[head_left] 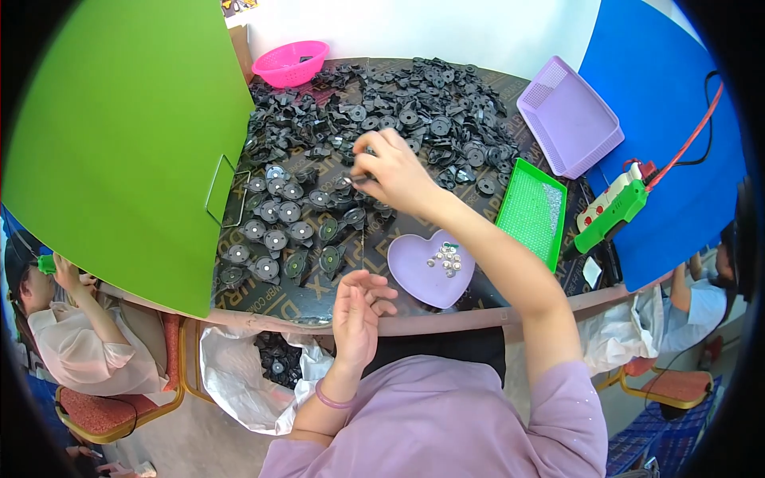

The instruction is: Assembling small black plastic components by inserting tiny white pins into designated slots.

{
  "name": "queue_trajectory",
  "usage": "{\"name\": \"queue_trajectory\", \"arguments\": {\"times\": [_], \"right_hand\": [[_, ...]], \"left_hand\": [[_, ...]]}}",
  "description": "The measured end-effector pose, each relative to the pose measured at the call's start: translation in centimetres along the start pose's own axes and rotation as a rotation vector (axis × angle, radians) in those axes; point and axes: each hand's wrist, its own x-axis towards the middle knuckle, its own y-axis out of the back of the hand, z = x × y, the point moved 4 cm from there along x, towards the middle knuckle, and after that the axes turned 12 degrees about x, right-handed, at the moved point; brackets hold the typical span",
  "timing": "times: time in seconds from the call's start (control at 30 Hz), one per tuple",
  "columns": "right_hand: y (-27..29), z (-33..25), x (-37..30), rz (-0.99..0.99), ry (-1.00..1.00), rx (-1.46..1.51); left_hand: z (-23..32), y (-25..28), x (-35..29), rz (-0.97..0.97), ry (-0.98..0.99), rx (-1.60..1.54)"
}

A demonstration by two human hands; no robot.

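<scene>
My right hand [386, 169] reaches over the table with its fingers pinched on a black plastic part [360, 180], partly hidden and blurred. Under and left of it lies a group of black round parts [275, 239], many with a silver disc in the middle. Held above the table's front edge, my left hand [360, 315] has loosely curled fingers that stand apart, and nothing shows in it. A purple heart-shaped tray [414, 275] with several small silver pieces [449, 261] sits to its right, below my right forearm.
A large pile of black parts [382, 111] covers the back. Around it stand a pink basket [291, 64], a purple basket [570, 119] and a green tray [530, 215]. A green power tool [610, 215] hangs at the right. Green [119, 143] and blue panels [661, 143] flank the table; people sit beyond.
</scene>
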Motion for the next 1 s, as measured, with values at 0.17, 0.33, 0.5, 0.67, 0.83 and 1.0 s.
{"name": "queue_trajectory", "arguments": {"times": [0.17,0.33,0.5,0.67,0.83,1.0], "right_hand": [[-7.9,6.0,2.9,-0.239,-0.142,-0.081],[-11.4,7.7,2.8,-0.271,-0.223,-0.196],[-11.9,9.0,2.8,-0.445,-0.340,-0.082],[-11.2,9.8,2.8,-0.498,-0.368,-0.010],[-9.8,9.5,1.8,-0.351,-0.457,-0.239],[-8.9,11.9,-0.1,-0.311,-0.473,-0.393]], "left_hand": [[0.5,0.7,-0.6,0.036,0.005,-0.016],[1.3,2.0,-0.6,0.097,-0.007,-0.030],[1.6,2.7,-0.4,0.097,-0.025,-0.089],[1.6,2.3,-0.4,0.079,-0.028,-0.097],[1.7,2.3,-0.7,0.075,-0.019,-0.093],[1.7,1.7,-0.6,0.076,-0.015,-0.093]]}}
